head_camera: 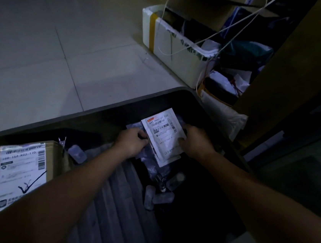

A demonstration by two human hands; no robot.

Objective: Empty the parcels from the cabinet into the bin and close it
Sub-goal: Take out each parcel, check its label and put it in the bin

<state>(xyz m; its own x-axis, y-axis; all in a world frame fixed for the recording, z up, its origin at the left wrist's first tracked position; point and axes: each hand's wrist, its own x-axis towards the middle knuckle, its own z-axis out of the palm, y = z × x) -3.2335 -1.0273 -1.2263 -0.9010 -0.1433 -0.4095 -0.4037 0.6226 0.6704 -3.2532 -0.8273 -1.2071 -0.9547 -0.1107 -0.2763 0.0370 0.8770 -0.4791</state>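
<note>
While between left hand [132, 142] and right hand [196, 141], parcel [164, 137] lengthwise, top away.

The single head-worn camera looks steeply down, close over the dark bin [99, 116] and tiled floor [48, 54].

A dim parcel storeroom: pale tiled floor [48, 54], a taped foam box [175, 47], stacked cardboard cartons [212, 1], and courier-labelled parcels [19, 173] lying in a dark bin [94, 113].
</note>
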